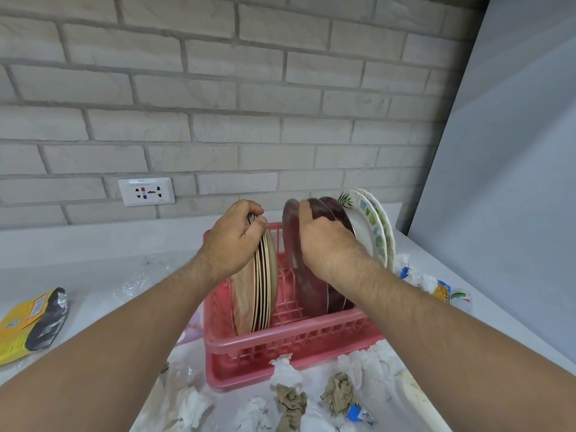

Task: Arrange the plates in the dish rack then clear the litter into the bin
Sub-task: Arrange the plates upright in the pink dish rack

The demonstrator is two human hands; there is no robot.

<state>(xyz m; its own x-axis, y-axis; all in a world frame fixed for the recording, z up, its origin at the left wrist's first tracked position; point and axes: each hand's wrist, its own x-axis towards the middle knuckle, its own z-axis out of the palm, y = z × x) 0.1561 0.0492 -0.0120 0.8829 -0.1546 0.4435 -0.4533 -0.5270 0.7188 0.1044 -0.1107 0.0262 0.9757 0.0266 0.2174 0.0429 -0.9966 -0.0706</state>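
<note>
Far left there's a yellow packet (29, 322) lying on the counter (103, 244), cut off by the frame edge, and the print is too blurry to read. A socket (146, 191) sits on the brick wall above it.

The left hand (233, 238) has its fingers curled tight over the top rim of the beige plates (266, 275), gripping the whole stack. The fingertips are tucked behind the rims, so I can't see them. Those plates stand on edge at the left end of the pink rack (293, 344), with their faces pointing left and right.

There's a gap of bare rack wires, then the right hand (324, 241) holds the maroon plates (311, 291) near the top. The thumb is hooked over a rim and the rest of the fingers are hidden behind the hand. These plates are on edge too, with their tops leaning a bit left.

The white plates (371, 226) stand upright just right of them. The forearm covers their bottoms, so I can't tell if they're actually in the rack slots.

Crumpled tissues (286, 372) and brown paper (339, 394) lie in front of the rack, touching its near wall in places. Wrappers (445, 291) lie off to the right.
</note>
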